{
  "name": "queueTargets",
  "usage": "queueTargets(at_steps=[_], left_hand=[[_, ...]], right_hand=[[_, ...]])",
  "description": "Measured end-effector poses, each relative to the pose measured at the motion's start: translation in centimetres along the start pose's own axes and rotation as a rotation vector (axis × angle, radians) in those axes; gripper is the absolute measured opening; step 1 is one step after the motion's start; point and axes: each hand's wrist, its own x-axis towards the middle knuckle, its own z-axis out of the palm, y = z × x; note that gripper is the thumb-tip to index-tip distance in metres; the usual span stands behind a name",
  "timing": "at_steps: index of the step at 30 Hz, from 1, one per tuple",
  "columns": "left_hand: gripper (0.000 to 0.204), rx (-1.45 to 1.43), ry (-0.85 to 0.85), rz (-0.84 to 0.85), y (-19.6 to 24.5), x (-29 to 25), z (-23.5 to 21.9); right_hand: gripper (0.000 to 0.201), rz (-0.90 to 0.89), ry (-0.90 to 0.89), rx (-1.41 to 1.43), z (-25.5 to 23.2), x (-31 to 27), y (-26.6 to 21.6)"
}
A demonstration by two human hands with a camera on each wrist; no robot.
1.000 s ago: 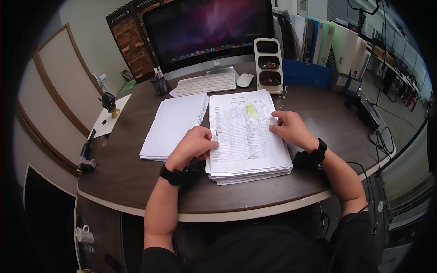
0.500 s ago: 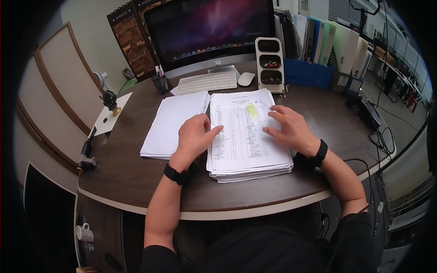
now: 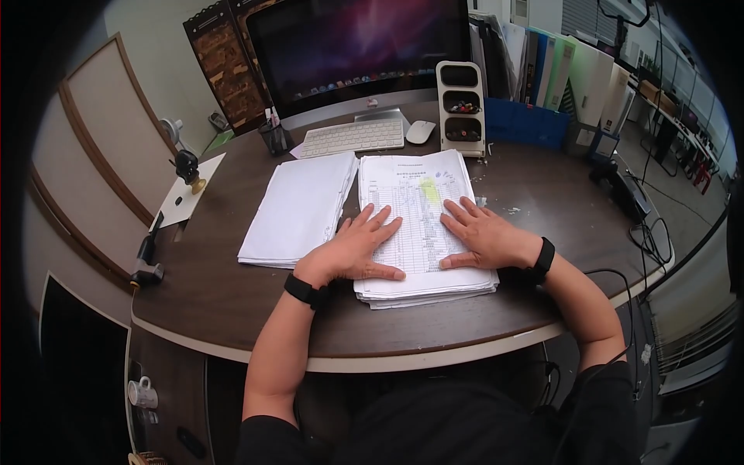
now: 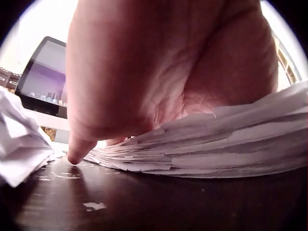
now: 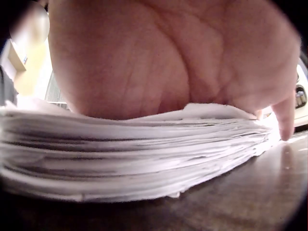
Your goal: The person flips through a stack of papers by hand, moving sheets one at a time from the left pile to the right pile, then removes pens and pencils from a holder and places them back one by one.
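Note:
A thick stack of printed sheets lies on the desk, its top page filled with a table and a yellow highlighted patch. My left hand rests on the left part of the top page, fingers spread. On the right part rests my right hand, also spread, its thumb pointing toward the left one. From the left wrist, the palm shows over the uneven paper edges, with one fingertip down at the desk beside them. In the right wrist view the other palm presses on the layered sheets.
A second paper stack, blank on top, lies to the left. Behind are a keyboard, a mouse, a pen cup, a three-slot holder and a monitor. A telephone with cables stands at right.
Both hands have come down from the stack's sides onto the top page, fingers now spread out. Earlier, the left hand pinched the page's left edge, then let go.

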Motion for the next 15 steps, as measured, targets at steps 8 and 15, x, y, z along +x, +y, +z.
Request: queueTargets(at_steps=[8, 15], left_hand=[[0.111, 0.021, -0.008, 0.007, 0.32, -0.15, -0.27], [0.111, -0.003, 0.032, 0.024, 0.53, -0.35, -0.33]], right_hand=[[0.100, -0.004, 0.028, 0.004, 0.18, 0.08, -0.09], [0.098, 0.008, 0.001, 0.021, -0.13, -0.13, -0.23]])
